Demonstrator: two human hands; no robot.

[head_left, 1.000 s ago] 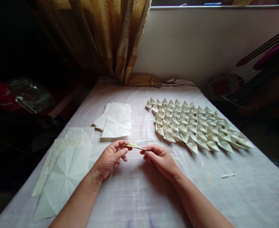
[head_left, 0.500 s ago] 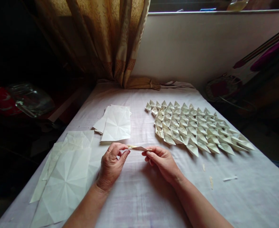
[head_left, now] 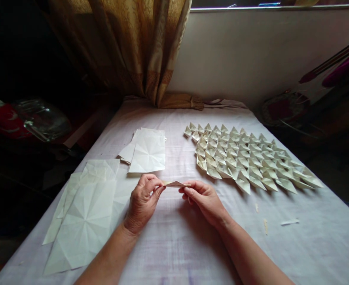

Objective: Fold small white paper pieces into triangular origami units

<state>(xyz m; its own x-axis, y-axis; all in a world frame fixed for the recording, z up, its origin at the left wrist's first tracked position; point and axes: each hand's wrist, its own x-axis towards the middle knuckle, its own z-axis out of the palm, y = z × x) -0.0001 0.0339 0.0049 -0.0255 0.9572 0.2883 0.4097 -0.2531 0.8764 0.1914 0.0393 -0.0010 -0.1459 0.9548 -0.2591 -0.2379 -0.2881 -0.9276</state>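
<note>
Between my two hands, above the cloth-covered table, is a small folded paper boat [head_left: 176, 184], seen nearly edge-on with a low peak in its middle. My left hand [head_left: 145, 200] pinches its left end between thumb and fingers. At its right end, the thumb and fingertips of my right hand [head_left: 204, 198] are closed on the other tip. Many finished paper boats [head_left: 239, 154] stand in close rows to the right, beyond my right hand. Creased paper sheets [head_left: 85, 221] lie beside my left forearm, and a smaller stack of sheets [head_left: 147, 152] lies just beyond my left hand.
A white cloth [head_left: 168, 249] covers the table. Paper scraps [head_left: 289, 222] lie at the right. A gold curtain [head_left: 150, 47] hangs over the far edge, by a pale wall [head_left: 236, 51]. A clear plastic container [head_left: 45, 118] sits in the dark at left.
My left fingers have closed tighter on the boat's left end, and its middle now shows as a small peak. The whole view has shifted slightly; nothing else on the table has moved.
</note>
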